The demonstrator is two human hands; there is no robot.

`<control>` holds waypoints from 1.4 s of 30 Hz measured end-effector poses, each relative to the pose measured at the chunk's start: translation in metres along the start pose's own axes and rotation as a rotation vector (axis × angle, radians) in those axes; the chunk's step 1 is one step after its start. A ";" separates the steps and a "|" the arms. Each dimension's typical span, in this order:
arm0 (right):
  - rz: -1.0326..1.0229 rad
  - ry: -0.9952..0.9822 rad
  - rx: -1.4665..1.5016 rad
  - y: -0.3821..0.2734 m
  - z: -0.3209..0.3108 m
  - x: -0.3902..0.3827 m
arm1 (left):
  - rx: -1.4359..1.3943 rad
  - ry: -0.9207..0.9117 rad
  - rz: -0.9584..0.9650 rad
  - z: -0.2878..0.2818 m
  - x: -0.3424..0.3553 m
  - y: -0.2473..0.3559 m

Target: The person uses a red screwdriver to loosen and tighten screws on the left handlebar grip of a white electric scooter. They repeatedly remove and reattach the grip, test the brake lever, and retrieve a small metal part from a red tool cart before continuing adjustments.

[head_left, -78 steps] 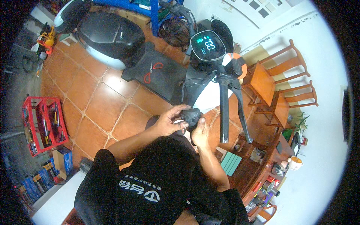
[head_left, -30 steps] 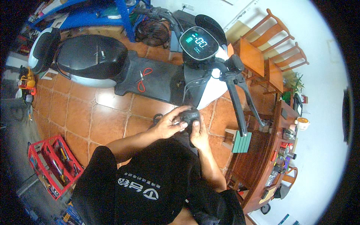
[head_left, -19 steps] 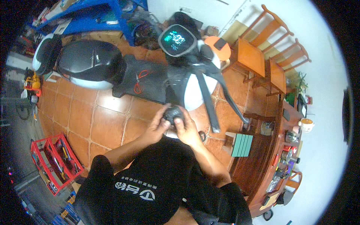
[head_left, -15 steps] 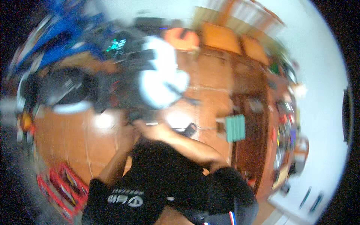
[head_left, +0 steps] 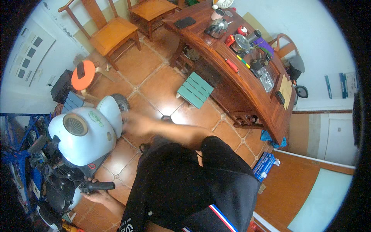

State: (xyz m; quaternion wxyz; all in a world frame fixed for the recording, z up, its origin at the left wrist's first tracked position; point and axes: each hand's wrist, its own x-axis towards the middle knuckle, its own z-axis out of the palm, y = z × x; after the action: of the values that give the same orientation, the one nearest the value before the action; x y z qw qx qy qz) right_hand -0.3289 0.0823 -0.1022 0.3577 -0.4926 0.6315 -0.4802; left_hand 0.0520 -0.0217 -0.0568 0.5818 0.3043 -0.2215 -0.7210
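A white electric scooter (head_left: 81,143) with a rounded front stands at my left. My left hand (head_left: 96,196) is closed round its black handlebar grip (head_left: 101,186), at the inner end beside the lever mount. My right hand (head_left: 141,124) hangs in the air, nearest to the scooter's white front fender (head_left: 110,112) and front wheel (head_left: 122,103). Motion smears its fingers, so whether it holds anything cannot be made out.
A green slatted stool (head_left: 195,89) stands ahead, before a long wooden table (head_left: 205,46) bearing a kettle (head_left: 217,28), a red screwdriver (head_left: 232,65) and trays. Wooden chairs (head_left: 111,36) and a round orange stool (head_left: 83,76) stand farther back. Blue metal racks (head_left: 15,154) flank the scooter.
My view has swung to the right, so the scooter now lies farther left. My hands, close together before, are apart: the left on the grip, the right out over the floor.
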 end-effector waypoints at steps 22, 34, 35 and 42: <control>0.885 0.773 -0.990 0.235 -0.474 -0.322 | 1.388 0.417 0.540 0.013 -0.025 0.059; 0.310 1.176 -0.914 0.269 -0.515 -0.341 | 0.125 0.357 0.266 0.115 -0.042 0.054; 0.289 1.290 -0.847 0.275 -0.535 -0.321 | 0.126 0.342 0.256 0.096 -0.041 0.038; -0.050 0.574 -0.193 0.063 -0.357 -0.026 | 0.261 0.346 0.126 0.068 -0.056 0.082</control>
State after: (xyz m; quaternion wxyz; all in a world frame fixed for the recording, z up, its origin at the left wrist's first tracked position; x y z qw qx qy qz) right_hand -0.6702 0.2019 -0.0624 0.1042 -0.3839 0.7371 -0.5463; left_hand 0.0701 0.0118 0.0575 0.6107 0.4819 -0.2282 -0.5855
